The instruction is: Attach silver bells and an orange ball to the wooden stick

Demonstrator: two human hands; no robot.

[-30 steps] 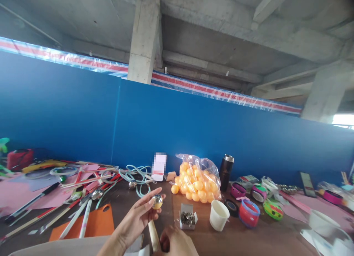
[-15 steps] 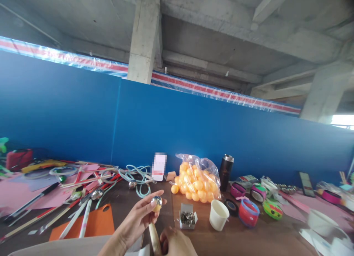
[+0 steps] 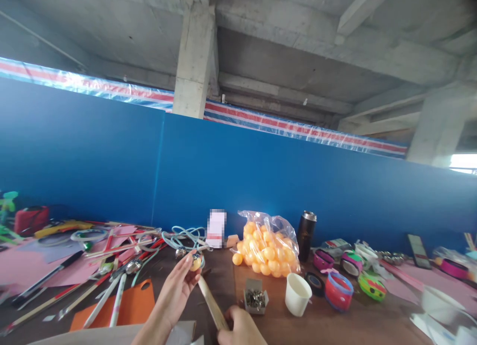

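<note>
Pinched in the fingers of my left hand (image 3: 178, 288) is a small shiny silver ball (image 3: 196, 261) with a yellowish lower part. My right hand (image 3: 241, 327), at the bottom of the view, is closed round the lower end of a pale wooden stick (image 3: 210, 302). The stick slants up and left, its upper end close beneath the silver ball; whether the two touch I cannot tell. Just right of the stick stands a small open box (image 3: 255, 298) full of small metal pieces.
A clear bag of orange balls (image 3: 268, 250) stands behind the box. Nearby are a white cup (image 3: 297, 295), a black roll of tape (image 3: 314, 284) and a black bottle (image 3: 306, 236). Sticks and an orange sheet (image 3: 130, 303) lie left. A blue partition (image 3: 261, 171) rises behind.
My left hand has moved left and slightly away from me with the silver ball. My right hand has shifted slightly right, and more of the wooden stick now shows between the hands.
</note>
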